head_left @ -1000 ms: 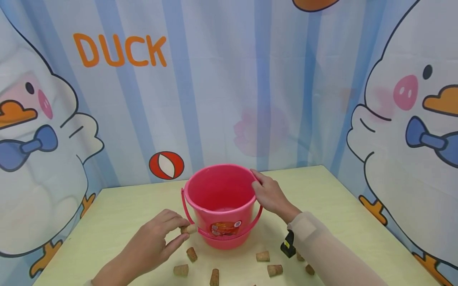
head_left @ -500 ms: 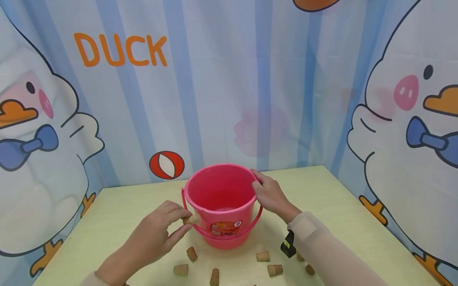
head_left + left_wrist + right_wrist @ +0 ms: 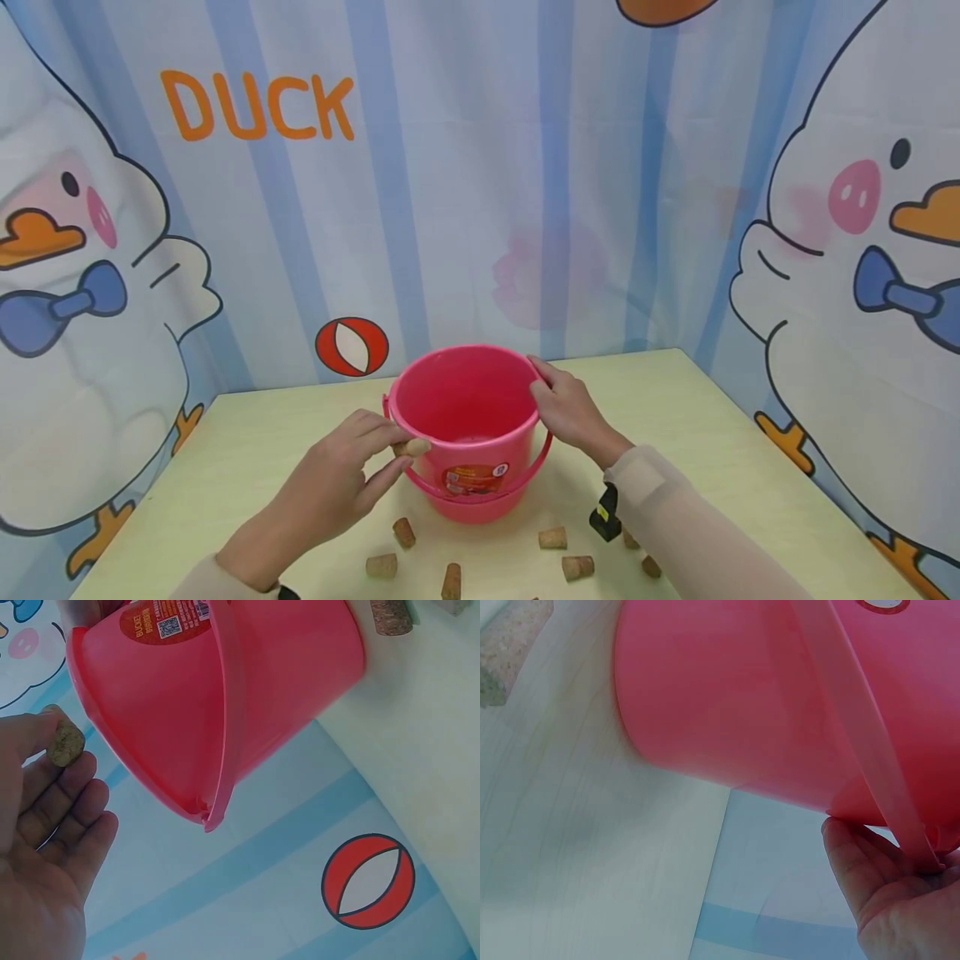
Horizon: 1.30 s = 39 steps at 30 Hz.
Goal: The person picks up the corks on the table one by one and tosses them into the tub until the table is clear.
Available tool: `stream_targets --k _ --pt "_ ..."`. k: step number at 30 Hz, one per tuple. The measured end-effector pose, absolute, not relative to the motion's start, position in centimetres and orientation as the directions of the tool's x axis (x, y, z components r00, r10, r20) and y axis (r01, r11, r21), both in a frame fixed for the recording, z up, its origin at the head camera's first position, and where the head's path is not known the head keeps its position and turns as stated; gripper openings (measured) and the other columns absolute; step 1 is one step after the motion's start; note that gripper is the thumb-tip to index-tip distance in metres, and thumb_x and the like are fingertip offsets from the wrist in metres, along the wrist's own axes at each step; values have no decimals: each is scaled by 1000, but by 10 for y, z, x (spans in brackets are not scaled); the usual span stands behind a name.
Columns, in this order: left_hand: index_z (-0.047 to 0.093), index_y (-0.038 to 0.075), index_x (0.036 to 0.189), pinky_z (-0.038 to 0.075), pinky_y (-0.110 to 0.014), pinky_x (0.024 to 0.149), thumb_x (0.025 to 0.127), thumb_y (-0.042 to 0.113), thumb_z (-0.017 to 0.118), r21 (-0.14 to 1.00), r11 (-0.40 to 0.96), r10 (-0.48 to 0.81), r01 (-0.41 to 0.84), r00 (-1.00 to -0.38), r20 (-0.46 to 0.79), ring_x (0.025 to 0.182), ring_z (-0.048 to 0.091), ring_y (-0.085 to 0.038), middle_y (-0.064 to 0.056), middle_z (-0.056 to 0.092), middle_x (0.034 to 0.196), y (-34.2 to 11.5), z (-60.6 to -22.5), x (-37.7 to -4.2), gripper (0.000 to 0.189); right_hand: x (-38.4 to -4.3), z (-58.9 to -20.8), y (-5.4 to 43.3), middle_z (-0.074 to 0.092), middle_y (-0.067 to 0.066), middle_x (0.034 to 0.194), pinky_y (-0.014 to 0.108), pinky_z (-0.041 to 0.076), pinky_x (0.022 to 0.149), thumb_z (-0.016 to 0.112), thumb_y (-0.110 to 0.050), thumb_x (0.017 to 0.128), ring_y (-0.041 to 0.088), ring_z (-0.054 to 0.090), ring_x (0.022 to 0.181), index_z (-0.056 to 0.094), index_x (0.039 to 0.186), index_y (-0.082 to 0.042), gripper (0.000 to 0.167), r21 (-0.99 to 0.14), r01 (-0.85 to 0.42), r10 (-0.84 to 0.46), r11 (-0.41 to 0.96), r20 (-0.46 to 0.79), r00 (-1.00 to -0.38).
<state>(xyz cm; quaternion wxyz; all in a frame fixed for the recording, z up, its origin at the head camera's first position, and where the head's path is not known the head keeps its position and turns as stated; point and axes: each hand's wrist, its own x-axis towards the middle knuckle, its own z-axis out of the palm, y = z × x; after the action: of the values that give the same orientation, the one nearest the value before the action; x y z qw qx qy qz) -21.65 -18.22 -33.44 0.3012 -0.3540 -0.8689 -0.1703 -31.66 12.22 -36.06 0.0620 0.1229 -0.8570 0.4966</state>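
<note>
A pink bucket (image 3: 465,392) with a printed label stands upright on the pale table, its handle hanging down across the front. My left hand (image 3: 333,479) pinches a cork stopper (image 3: 412,447) between thumb and fingers, just in front of the bucket's left rim. The left wrist view shows that cork (image 3: 66,744) at the fingertips, a small gap away from the rim. My right hand (image 3: 573,412) grips the bucket's right rim near the handle joint. In the right wrist view the fingers (image 3: 847,851) lie against the bucket's outside.
Several cork stoppers lie scattered on the table in front of the bucket, such as a cork (image 3: 382,566) at left and another cork (image 3: 577,568) at right. A duck-print curtain (image 3: 465,167) encloses the table at the back and sides.
My left hand has risen and moved slightly right with the cork, from low beside the bucket to near its rim. The right hand and the bucket have stayed in place.
</note>
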Motion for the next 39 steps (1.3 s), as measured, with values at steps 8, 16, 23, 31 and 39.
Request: stream_targets --k 8,16,23,31,39 --pt "76 15 110 61 -28 76 82 16 87 55 680 531 731 -543 651 99 62 -12 7 70 99 -179 -328 -220 30 -316 -360 121 58 14 145 38 61 84 44 -20 105 33 67 106 36 160 -10 57 -832 -269 -143 485 228 -963" --pt "77 15 110 61 -27 74 82 18 88 57 711 515 701 -575 635 98 62 -13 5 71 100 -174 -325 -224 31 -315 -358 121 57 14 146 39 61 84 44 -20 105 33 67 104 35 160 -9 57 -832 -274 -149 482 230 -962" --pt "76 16 110 59 -24 72 82 17 87 65 699 526 712 -574 628 98 59 -11 8 68 96 -167 -326 -229 29 -315 -359 122 59 14 144 37 61 83 44 -20 105 29 67 102 35 160 -9 57 -827 -275 -145 490 234 -961" --pt "75 14 107 60 -26 75 85 15 85 52 695 534 717 -564 630 98 60 -13 5 69 99 -163 -326 -235 25 -315 -359 121 57 14 146 38 61 85 45 -20 105 32 67 107 34 160 -9 58 -834 -265 -145 484 222 -964" --pt "75 11 107 60 -27 75 86 17 85 35 695 541 718 -555 632 95 60 -14 3 68 96 -158 -324 -241 24 -315 -359 122 56 14 147 39 61 84 43 -20 105 31 66 105 35 160 -9 57 -828 -269 -146 493 226 -963"
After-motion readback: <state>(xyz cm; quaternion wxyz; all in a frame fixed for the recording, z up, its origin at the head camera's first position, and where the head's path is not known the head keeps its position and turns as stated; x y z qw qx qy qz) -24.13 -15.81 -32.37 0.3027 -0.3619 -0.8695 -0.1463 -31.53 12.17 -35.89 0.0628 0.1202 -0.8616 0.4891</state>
